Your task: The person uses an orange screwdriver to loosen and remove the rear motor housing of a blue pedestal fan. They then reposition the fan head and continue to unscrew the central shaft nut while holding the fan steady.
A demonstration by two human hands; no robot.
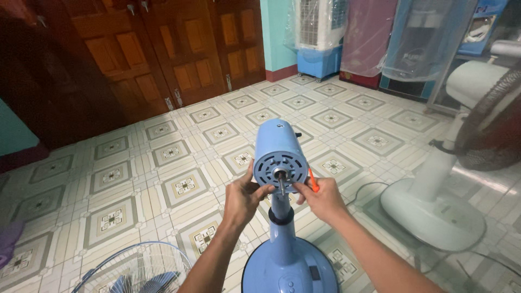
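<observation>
Both forearms are extended forward and upward from the lower edge of the view, and the two hands are brought close together at the front face of one blue fan motor housing (280,153). The left hand (242,196) is held palm inward, with thumb and fingers pinched against the lower left rim of the housing. The right hand (320,196) is closed on one orange-handled tool (313,181), and its fingertips are set just beside the single metal shaft (282,182) that projects from the housing centre. The housing is carried on one blue fan stand (288,260), located directly below and between the hands. One blue wire fan guard (135,269) lies on the tiled floor (179,157) below the left forearm. One white pedestal fan (450,179) stands to the right of the right hand, well apart.
</observation>
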